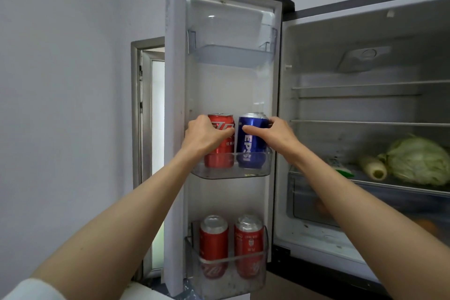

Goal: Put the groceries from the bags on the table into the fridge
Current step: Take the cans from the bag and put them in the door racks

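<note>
Pepsi can [250,143]: upright in middle door shelf [231,173], right hand [275,133] fingers wrapped around it.
Coca-Cola can [220,143]: just left of Pepsi can, left hand [207,134] fingers gripping it.

Legible markings appear on the cans in the fridge door only. The blue can [250,140] on the middle door shelf [231,173] carries the white brand name "PEPSI" running vertically; the first letter is partly covered by the right hand [275,133]. The red can [220,141] beside it shows white Coca-Cola script and small Chinese characters, partly covered by the left hand [207,134] and too small to read. The two red cans [214,243] on the lower shelf bear white print, illegible.
</note>
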